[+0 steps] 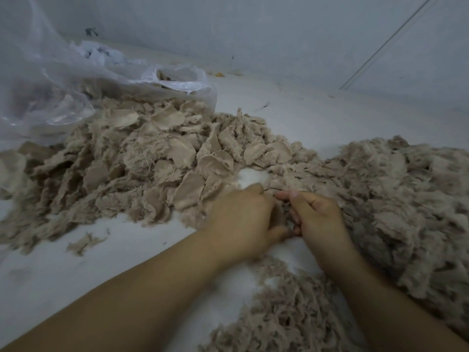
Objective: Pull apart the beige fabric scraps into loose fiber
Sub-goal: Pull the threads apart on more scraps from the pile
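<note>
A wide heap of beige fabric scraps covers the left and middle of the white floor. To the right spreads a mound of loose beige fiber, and more fiber lies in front between my forearms. My left hand and my right hand meet at the near edge of the heap. Both have curled fingers and pinch a small beige scrap between them. Most of that scrap is hidden by the fingers.
A large clear plastic bag with scraps inside lies at the back left, its mouth open toward the heap. A stray scrap sits on the white floor at the left. The pale wall rises behind.
</note>
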### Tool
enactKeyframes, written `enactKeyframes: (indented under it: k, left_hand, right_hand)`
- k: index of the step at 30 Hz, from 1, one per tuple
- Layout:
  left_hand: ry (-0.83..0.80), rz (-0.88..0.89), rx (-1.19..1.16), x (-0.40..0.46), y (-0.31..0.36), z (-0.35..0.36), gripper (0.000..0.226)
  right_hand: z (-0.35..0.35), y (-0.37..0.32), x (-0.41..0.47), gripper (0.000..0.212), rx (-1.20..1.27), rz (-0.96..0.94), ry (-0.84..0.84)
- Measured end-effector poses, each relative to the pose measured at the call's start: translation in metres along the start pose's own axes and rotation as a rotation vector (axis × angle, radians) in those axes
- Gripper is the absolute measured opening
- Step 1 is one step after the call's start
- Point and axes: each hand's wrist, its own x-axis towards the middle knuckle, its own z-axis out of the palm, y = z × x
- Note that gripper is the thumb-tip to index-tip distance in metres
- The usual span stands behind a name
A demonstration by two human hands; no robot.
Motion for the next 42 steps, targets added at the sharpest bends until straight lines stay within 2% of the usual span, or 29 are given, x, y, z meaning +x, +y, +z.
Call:
enactKeyframes:
  k: [1,3,8,10,12,15,18,20,22,24,25,28,31,33,35,38,40,42]
  left_hand:
    - [-0.079,-0.022,-0.043,0.000,0.002,0.006,0.032]
    - [-0.065,0.005,-0.084,0.001,0.000,0.014,0.024]
    - [0.254,-0.040,-0.466,0.002,-0.006,0.015,0.013]
    - [0.393,-0.091,-0.537,0.002,-0.010,0.012,0.010]
    - [0.431,-0.167,-0.624,0.001,-0.012,0.010,0.014]
    - [0.400,-0.260,-0.823,0.002,-0.013,0.009,0.023]
    - [0.458,-0.304,-0.978,0.001,-0.015,0.008,0.037]
    - [0.478,-0.264,-0.925,0.002,-0.016,0.010,0.032]
    - [0.480,-0.175,-0.798,0.003,-0.014,0.012,0.015]
    - [0.531,-0.069,-0.674,0.004,-0.013,0.012,0.009]
    - [0.547,-0.021,-0.649,0.003,-0.011,0.012,0.008]
    - [0.471,0.110,-0.600,0.000,-0.007,0.013,0.006]
    - [0.376,0.147,-0.600,-0.004,-0.002,0.015,0.008]
    - [0.417,0.040,-0.733,-0.003,-0.002,0.014,0.012]
    - [0.453,-0.157,-0.898,0.000,-0.004,0.011,0.008]
    - [0.264,-0.411,-1.206,0.004,-0.008,0.010,0.005]
    - [0.114,-0.452,-1.303,0.005,-0.009,0.012,0.007]
    - [0.049,-0.448,-1.383,0.005,-0.008,0.014,0.008]
  right_hand:
    - [0.000,0.000,0.001,0.030,-0.019,0.016,-0.016]
    - [0.000,0.002,0.004,0.030,-0.073,0.082,-0.053]
    - [-0.004,0.003,0.010,0.039,-0.160,0.158,-0.111]
    - [-0.004,0.005,0.010,0.031,-0.182,0.157,-0.100]
    - [-0.004,0.006,0.010,0.028,-0.208,0.155,-0.072]
    - [-0.003,0.009,0.011,0.033,-0.212,0.155,0.015]
    - [-0.001,0.008,0.011,0.030,-0.200,0.159,0.066]
    - [0.000,0.007,0.009,0.024,-0.181,0.163,0.062]
    - [0.000,0.006,0.007,0.021,-0.156,0.135,0.037]
    - [0.000,0.003,0.004,0.018,-0.140,0.079,0.017]
    - [0.000,0.002,0.003,0.023,-0.118,0.060,0.007]
    - [0.000,-0.002,0.000,0.054,-0.008,0.021,-0.017]
    - [0.000,-0.005,-0.001,0.042,0.024,-0.014,-0.043]
    - [-0.002,-0.003,0.000,0.049,0.011,-0.026,-0.041]
    - [-0.002,-0.003,0.001,0.048,-0.004,-0.030,-0.036]
    - [-0.001,-0.003,0.000,0.049,0.037,-0.018,-0.048]
    - [0.000,-0.003,0.000,0.046,0.063,-0.005,-0.060]
    - [0.000,-0.003,-0.001,0.037,0.082,0.009,-0.052]
